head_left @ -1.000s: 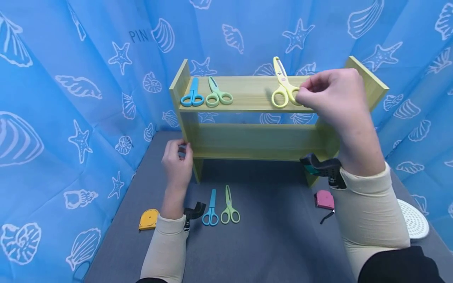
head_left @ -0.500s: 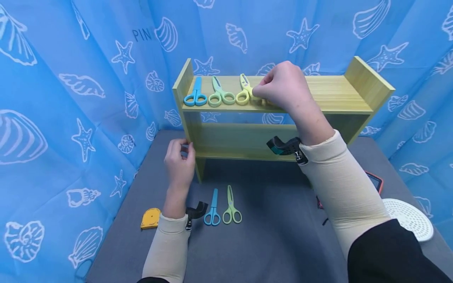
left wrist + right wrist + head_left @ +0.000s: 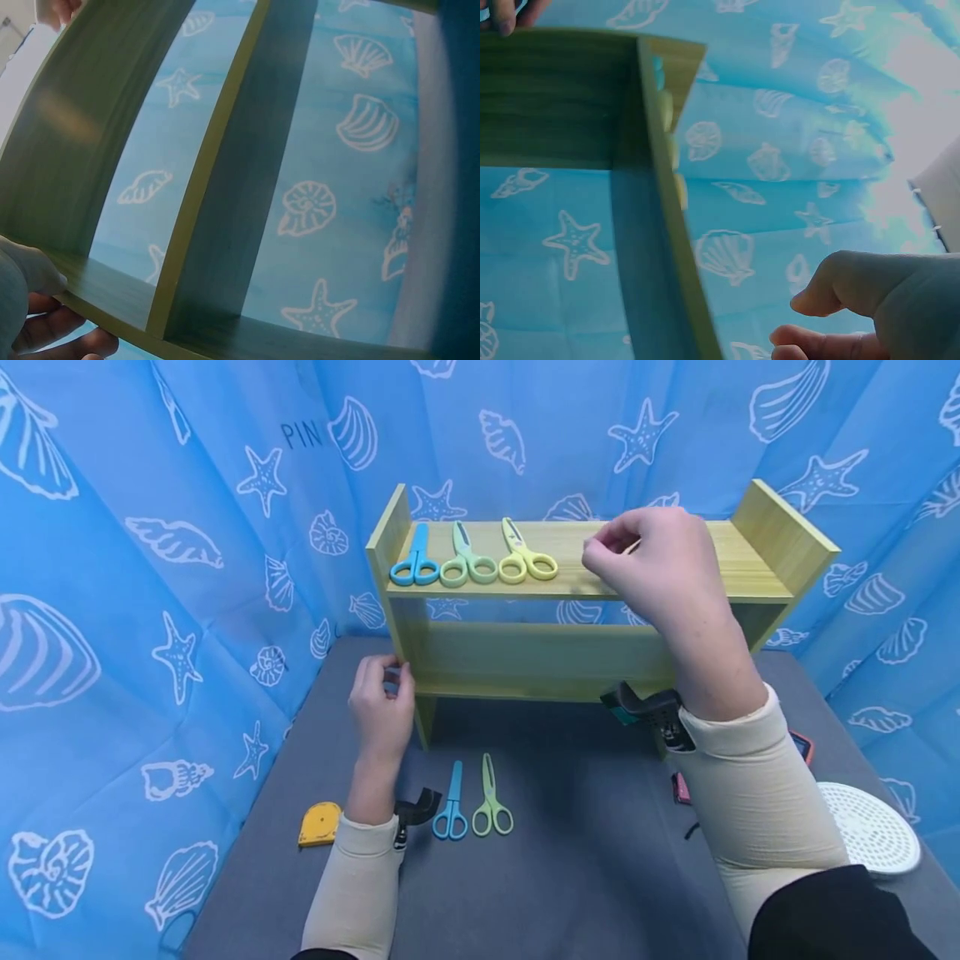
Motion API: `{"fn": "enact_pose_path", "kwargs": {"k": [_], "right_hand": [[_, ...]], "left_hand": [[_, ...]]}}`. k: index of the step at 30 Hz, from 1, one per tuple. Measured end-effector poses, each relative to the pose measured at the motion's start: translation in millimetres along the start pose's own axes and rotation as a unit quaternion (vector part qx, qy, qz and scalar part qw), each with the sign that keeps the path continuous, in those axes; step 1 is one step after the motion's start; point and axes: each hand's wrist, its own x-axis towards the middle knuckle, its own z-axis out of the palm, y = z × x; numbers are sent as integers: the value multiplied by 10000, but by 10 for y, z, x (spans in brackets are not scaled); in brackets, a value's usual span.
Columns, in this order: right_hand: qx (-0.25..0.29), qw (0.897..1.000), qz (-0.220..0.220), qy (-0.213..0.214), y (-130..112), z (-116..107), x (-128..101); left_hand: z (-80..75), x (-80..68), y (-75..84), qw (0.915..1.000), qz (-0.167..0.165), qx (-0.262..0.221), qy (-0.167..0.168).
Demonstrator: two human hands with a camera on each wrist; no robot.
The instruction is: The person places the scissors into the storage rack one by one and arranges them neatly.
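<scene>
Nearest the viewer, two cream sleeves enter from the lower edge of the head view. On the grey tabletop [image 3: 585, 877] just beside the left forearm lie a blue pair of scissors [image 3: 451, 803] and a light green pair of scissors [image 3: 491, 798], side by side with blades pointing away; a yellow tape measure [image 3: 318, 824] lies to the left of that forearm. At the right edge, a white perforated disc [image 3: 870, 827] rests on the tabletop, and a pink object [image 3: 681, 787] is partly hidden behind the right forearm.

Farther in, the left hand [image 3: 381, 707] grips the left upright of the wooden shelf [image 3: 540, 652], fingers curled round its front edge near the lower board; the left wrist view shows the fingertips [image 3: 45, 330] wrapped under that edge.

Farther still, the right hand [image 3: 652, 568] is raised over the middle of the top board, fingers loosely curled, thumb and forefinger close together, holding nothing visible. It is apart from the yellow scissors [image 3: 527, 560], which lie flat on the top board, handles toward the viewer and blades pointing to the back. They are the rightmost of a row of three, just beside a green pair on the shelf [image 3: 468, 562] and a blue pair on the shelf [image 3: 415, 560] near the left upright.

Behind everything hangs a blue curtain [image 3: 150, 527] printed with white shells and starfish.
</scene>
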Motion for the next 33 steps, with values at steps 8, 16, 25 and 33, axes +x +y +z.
{"fn": "enact_pose_path", "kwargs": {"k": [8, 16, 25, 33], "right_hand": [[153, 9987, 27, 494, 197, -151, -400], [504, 9939, -171, 967, 563, -157, -790], [1001, 9901, -154, 969, 1009, 195, -1288], [1118, 9915, -365, 553, 1126, 976, -1655]], "left_hand": [[-8, 7, -21, 10000, 24, 31, 24], [-5, 5, -1, 10000, -22, 79, 51], [13, -28, 2, 10000, -22, 6, 79], [13, -6, 20, 10000, -35, -44, 78]]}}
